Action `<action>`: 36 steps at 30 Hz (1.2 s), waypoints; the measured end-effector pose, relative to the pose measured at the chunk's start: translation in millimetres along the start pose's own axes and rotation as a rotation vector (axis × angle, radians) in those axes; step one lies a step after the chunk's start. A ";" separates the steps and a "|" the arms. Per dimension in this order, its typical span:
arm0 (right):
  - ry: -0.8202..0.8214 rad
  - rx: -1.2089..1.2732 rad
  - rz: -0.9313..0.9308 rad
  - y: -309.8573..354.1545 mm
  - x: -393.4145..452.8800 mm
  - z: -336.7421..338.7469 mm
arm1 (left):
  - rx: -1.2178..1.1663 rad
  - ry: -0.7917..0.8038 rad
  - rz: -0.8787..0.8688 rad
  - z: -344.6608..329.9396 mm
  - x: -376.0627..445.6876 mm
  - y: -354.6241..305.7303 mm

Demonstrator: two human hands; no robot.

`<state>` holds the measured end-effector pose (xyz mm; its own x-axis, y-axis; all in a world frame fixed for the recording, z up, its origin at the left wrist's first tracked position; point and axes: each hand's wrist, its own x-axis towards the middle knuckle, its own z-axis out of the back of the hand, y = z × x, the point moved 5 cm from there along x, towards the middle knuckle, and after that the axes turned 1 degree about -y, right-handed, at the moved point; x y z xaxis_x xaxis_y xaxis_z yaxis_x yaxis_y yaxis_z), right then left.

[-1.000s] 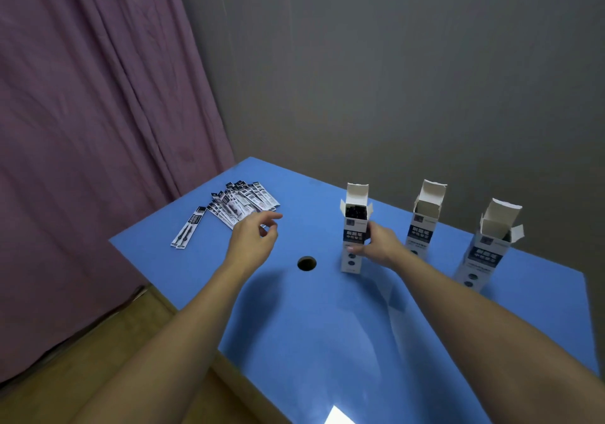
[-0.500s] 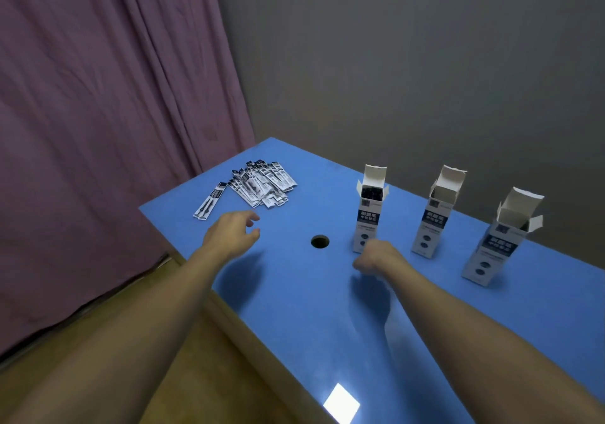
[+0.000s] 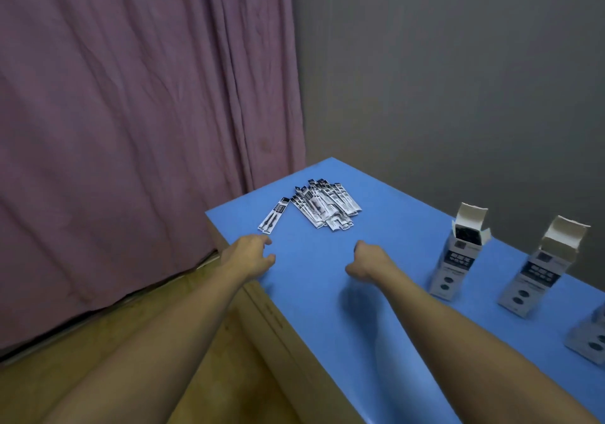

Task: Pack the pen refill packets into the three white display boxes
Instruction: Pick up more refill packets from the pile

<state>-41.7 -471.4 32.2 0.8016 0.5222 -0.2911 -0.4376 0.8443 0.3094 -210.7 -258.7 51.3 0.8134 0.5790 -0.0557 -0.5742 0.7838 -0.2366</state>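
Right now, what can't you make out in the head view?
- Third display box: cut off by the right edge, top unseen.
- Second box: its raised flap hides the inside.
- Right hand: its fingers curl out of sight behind the knuckles.
- Packet pile: overlapping, too small to count.

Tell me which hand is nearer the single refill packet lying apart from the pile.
Left. The left hand sits just below the single packet, fingertips almost at its near end. The right hand is farther off to the right, below the pile.
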 end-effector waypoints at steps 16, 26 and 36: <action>-0.007 -0.103 0.033 156.8 85.5 -30.9 | -0.046 0.087 0.094 4.6 88.7 132.0; -0.006 -0.083 -0.001 167.9 168.2 -17.2 | -0.007 0.169 0.045 -23.8 168.9 120.1; 0.006 -0.107 0.019 172.1 225.2 -10.9 | -0.033 0.142 0.023 -36.1 233.4 94.5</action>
<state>59.1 -207.2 10.1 0.7903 0.5388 -0.2919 -0.4940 0.8420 0.2166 -71.7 -57.7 -19.0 0.8066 0.5571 -0.1973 -0.5910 0.7616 -0.2657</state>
